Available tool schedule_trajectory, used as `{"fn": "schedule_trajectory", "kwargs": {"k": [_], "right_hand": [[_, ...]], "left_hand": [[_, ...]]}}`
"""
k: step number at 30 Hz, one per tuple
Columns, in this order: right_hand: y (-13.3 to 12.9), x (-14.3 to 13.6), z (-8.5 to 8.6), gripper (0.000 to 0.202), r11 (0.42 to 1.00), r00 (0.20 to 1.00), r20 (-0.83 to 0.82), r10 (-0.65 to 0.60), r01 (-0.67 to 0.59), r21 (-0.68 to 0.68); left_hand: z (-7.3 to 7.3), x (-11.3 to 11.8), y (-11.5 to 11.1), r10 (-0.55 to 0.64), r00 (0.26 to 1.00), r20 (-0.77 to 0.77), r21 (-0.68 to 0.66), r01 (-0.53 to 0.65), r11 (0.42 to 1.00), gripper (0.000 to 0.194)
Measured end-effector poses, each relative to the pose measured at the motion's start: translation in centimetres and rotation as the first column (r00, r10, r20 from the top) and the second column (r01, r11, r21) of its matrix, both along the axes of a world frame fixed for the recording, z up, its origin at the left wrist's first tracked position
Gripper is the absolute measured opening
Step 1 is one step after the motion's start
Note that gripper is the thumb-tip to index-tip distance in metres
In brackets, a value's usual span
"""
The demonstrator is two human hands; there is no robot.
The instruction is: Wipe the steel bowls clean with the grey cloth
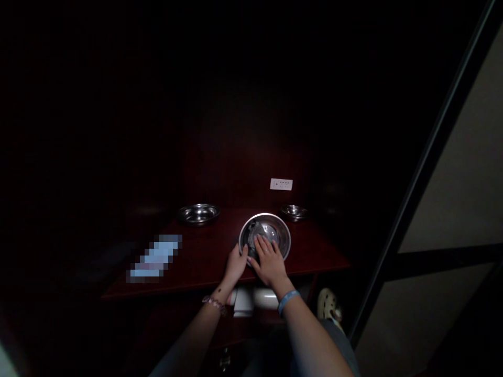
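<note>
A shiny steel bowl (275, 230) is tilted toward me on a dark red wooden table (196, 262). My left hand (234, 265) grips its near left rim. My right hand (268, 259) reaches inside the bowl, fingers spread flat and pressing a dark grey cloth or scrubber (253, 233) against the inner wall. A bead bracelet is on my left wrist, a blue band on my right.
Two more steel bowls stand at the back of the table, a wide one (198, 213) at left and a small one (294, 211) at right. A white socket plate (281, 184) sits on the back wall. A blurred light object (155, 257) lies on the left. The room is very dark.
</note>
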State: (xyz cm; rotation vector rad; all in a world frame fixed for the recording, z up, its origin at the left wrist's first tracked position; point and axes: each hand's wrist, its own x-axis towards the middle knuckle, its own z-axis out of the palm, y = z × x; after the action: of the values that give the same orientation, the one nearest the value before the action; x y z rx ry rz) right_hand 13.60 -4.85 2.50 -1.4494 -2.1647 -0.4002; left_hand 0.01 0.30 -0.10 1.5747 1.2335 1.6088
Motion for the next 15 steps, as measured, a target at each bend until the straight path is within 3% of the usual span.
{"fn": "schedule_trajectory", "kwargs": {"k": [8,15], "right_hand": [[1.3,1.2,0.9,0.057,0.943,0.943,-0.031,-0.331,0.332,0.023],[-0.8,-1.2,0.8,0.047,0.831,0.794,0.306,-0.525,0.555,-0.016]], "left_hand": [[0.4,0.3,-0.9,-0.020,1.000,-0.014,0.025,0.021,0.999,0.031],[0.7,0.4,-1.3,-0.031,0.999,-0.012,0.043,0.031,0.999,0.029]]}}
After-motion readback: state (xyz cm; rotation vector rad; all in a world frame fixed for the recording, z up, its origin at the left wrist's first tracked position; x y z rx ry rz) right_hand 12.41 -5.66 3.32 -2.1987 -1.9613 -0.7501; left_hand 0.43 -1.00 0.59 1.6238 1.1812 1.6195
